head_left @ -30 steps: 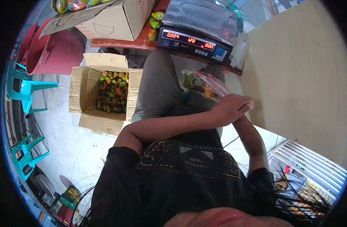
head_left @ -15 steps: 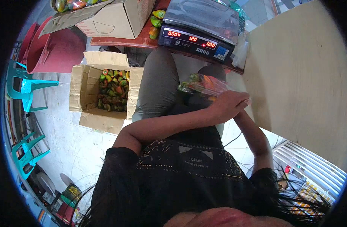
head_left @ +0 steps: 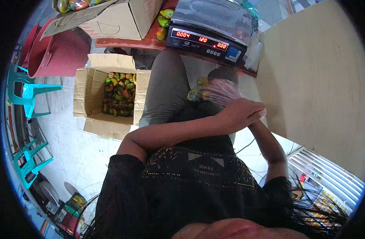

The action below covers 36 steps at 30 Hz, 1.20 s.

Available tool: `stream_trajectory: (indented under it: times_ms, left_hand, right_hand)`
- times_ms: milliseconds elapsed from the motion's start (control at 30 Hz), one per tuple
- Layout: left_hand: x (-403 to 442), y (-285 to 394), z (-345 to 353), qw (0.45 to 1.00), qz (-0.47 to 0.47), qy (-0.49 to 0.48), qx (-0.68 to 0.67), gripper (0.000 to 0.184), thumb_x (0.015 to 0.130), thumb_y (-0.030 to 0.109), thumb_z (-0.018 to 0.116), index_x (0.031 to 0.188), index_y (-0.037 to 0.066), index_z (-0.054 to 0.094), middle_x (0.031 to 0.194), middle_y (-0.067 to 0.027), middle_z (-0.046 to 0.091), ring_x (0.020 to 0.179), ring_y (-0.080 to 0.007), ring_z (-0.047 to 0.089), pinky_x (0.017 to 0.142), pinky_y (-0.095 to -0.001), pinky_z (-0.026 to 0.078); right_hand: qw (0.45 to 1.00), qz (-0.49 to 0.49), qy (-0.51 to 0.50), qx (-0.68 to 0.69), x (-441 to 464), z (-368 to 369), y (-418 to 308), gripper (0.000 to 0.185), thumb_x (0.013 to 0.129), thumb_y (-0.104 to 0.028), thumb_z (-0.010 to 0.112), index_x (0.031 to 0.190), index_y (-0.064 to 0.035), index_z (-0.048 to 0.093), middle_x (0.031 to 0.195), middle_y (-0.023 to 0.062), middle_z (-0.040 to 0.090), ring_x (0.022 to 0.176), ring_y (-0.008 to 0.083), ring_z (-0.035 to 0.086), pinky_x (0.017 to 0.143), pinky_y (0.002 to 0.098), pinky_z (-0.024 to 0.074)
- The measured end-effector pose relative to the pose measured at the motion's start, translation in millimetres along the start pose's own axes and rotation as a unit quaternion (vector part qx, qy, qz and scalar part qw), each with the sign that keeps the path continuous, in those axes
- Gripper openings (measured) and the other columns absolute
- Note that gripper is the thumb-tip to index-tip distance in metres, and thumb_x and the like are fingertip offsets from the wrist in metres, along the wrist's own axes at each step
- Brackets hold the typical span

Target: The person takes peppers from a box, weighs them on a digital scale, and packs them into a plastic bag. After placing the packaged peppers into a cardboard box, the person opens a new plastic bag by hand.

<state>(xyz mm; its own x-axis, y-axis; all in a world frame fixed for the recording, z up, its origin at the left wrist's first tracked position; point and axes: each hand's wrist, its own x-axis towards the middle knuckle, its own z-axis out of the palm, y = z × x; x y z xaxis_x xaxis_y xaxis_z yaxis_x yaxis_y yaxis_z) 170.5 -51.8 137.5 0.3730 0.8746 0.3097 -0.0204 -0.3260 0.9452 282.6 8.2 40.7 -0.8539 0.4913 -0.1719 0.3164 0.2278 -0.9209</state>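
My left hand [head_left: 241, 114] is closed on the gathered neck of a clear plastic bag [head_left: 224, 91], with its arm reaching across my body. Green and orange peppers [head_left: 195, 95] show through the bag's far end, over my lap. My right forearm [head_left: 267, 143] comes up from the right; its hand is mostly hidden behind my left hand, at the bag's twisted end. Beyond the bag, a digital scale [head_left: 206, 42] shows red digits.
An open cardboard box [head_left: 85, 93] of peppers stands on the floor at left. Another box [head_left: 114, 24] and loose peppers [head_left: 164, 23] are on the red table [head_left: 126, 44]. A wooden board [head_left: 314, 75] lies at right, teal chairs [head_left: 27, 93] and a red tub [head_left: 63, 51] at left.
The bag of peppers has turned and swung about below my hands, and its plastic now looks more twisted. My left hand has stayed closed at its neck.
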Motion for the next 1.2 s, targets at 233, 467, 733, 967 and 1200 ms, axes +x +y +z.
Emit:
stream_trajectory:
  times_ms: [233,467,733,967,1200]
  left_hand:
    - [-3,-1,-5,1.0,0.001,-0.021,0.012,0.027,0.098,0.024,0.046,0.089,-0.001,0.051,0.075,-0.0198,0.055,0.074,-0.0376,0.058,0.069,-0.0451,0.043]
    - [-13,0,-10,0.999,-0.006,-0.032,0.025,0.024,0.098,0.022,0.046,0.094,-0.001,0.052,0.079,-0.0217,0.057,0.077,-0.0395,0.059,0.07,-0.0458,0.044]
    - [-15,1,-14,0.999,-0.031,-0.039,0.018,0.024,0.097,0.021,0.046,0.101,-0.001,0.054,0.084,-0.0219,0.06,0.08,-0.0379,0.062,0.072,-0.0458,0.046]
    - [5,-16,-66,0.989,0.027,0.108,0.092,0.027,0.099,0.025,0.045,0.094,0.001,0.056,0.073,-0.01,0.057,0.065,-0.0216,0.058,0.062,-0.0333,0.045]
    - [26,17,-125,0.987,-0.056,0.151,-0.007,0.029,0.097,0.023,0.048,0.078,0.001,0.053,0.057,-0.0048,0.047,0.051,-0.0173,0.047,0.051,-0.0305,0.037]
  right_hand:
    - [0.993,0.0,-0.031,0.117,7,1,22,0.055,0.099,-0.03,0.043,0.147,-0.0065,0.028,0.152,0.0089,0.026,0.144,0.0208,0.018,0.12,0.0388,0.0114]
    - [0.991,0.002,0.082,-0.101,13,-11,-9,0.054,0.1,-0.033,0.043,0.144,-0.0043,0.033,0.148,0.0115,0.034,0.138,0.0194,0.031,0.113,0.0383,0.0274]
    - [0.983,-0.019,0.156,0.094,21,-6,9,0.046,0.1,-0.031,0.046,0.136,-0.0037,0.043,0.134,0.014,0.049,0.122,0.0217,0.048,0.102,0.0391,0.0402]
    - [0.918,0.007,0.085,-0.388,-6,-48,-22,0.039,0.099,-0.027,0.05,0.13,-0.0038,0.049,0.12,0.016,0.06,0.108,0.0252,0.059,0.094,0.0393,0.0455]
    - [0.971,0.019,0.095,-0.217,-29,-96,-172,0.043,0.088,-0.018,0.064,0.128,-0.0066,0.052,0.102,0.0122,0.064,0.084,0.0235,0.065,0.075,0.0366,0.0514]
